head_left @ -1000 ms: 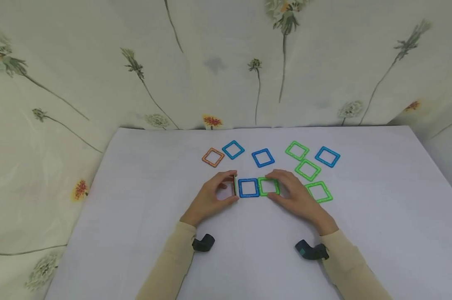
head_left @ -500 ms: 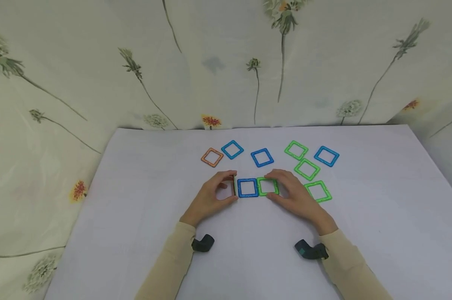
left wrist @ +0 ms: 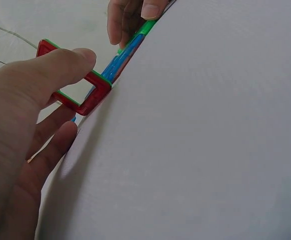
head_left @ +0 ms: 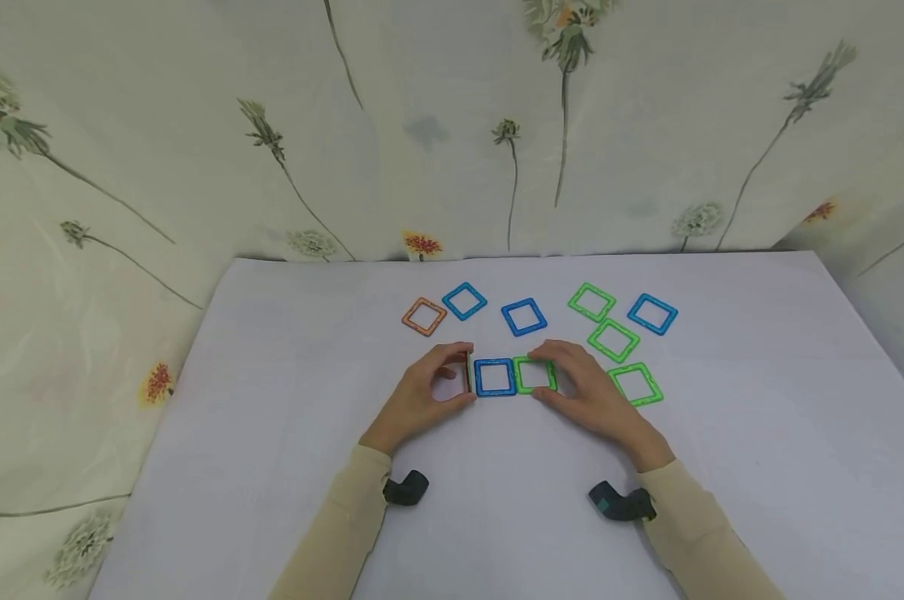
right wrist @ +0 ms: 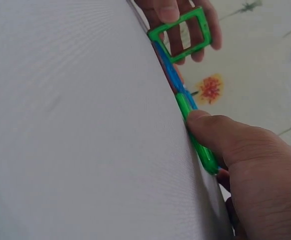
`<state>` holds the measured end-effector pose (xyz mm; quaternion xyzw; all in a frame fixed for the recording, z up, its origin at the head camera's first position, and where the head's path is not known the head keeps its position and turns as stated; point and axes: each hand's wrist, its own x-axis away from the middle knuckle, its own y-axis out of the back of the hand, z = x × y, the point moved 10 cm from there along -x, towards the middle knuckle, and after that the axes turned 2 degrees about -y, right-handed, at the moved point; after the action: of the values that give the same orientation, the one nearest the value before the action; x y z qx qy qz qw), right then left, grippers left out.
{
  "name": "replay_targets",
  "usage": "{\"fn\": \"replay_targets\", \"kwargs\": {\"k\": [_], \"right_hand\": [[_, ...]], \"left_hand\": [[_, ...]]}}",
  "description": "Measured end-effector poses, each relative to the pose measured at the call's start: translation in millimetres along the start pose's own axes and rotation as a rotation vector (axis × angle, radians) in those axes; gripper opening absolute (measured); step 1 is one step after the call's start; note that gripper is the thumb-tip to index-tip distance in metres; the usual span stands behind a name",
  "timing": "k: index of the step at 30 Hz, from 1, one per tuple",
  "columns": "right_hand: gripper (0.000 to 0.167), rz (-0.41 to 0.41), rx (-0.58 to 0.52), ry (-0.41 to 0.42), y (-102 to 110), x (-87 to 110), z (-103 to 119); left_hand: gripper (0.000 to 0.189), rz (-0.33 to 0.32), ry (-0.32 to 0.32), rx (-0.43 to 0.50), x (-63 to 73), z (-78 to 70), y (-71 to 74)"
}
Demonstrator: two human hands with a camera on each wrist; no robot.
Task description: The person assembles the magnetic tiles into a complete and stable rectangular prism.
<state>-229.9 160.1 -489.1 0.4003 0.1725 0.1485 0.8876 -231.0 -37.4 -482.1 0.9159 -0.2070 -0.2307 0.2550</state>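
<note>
My left hand (head_left: pixel 422 387) pinches a square magnetic tile, standing on edge, between thumb and fingers. Its side in the left wrist view is a red frame (left wrist: pixel 103 91); from the right wrist a green frame (right wrist: pixel 204 25) shows on the other side. Just right of it a blue tile (head_left: pixel 495 392) lies flat, with a reddish edge visible beneath it in both wrist views. A green tile (right wrist: pixel 201 151) lies against the blue one's right side. My right hand (head_left: pixel 590 393) grips that green tile by its near and far edges, the fingertips covering parts of it.
Behind the hands lie an orange tile (head_left: pixel 412 308), a blue tile (head_left: pixel 475 309) and another blue tile (head_left: pixel 531 328). Toward the right are green tiles (head_left: pixel 605 351), one partly behind my right hand, and a blue tile (head_left: pixel 645 325). A flowered cloth (head_left: pixel 452 175) hangs behind the white table (head_left: pixel 272 350).
</note>
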Motion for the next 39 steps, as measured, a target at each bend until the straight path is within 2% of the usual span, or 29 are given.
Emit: {"fn": "replay_targets", "kwargs": {"k": [28, 34, 39], "right_hand": [[0.051, -0.007, -0.002, 0.019, -1.2, 1.9, -0.1], [0.051, -0.007, 0.001, 0.018, -0.6, 1.4, 1.6], [0.05, -0.006, 0.002, 0.021, -0.9, 1.5, 1.3]], "left_hand": [[0.068, -0.002, -0.023, 0.029, -1.2, -2.6, -3.0], [0.067, -0.027, -0.029, -0.011, -1.3, -1.9, -0.6], [0.069, -0.002, -0.025, -0.016, -1.2, -1.0, -3.3]]}}
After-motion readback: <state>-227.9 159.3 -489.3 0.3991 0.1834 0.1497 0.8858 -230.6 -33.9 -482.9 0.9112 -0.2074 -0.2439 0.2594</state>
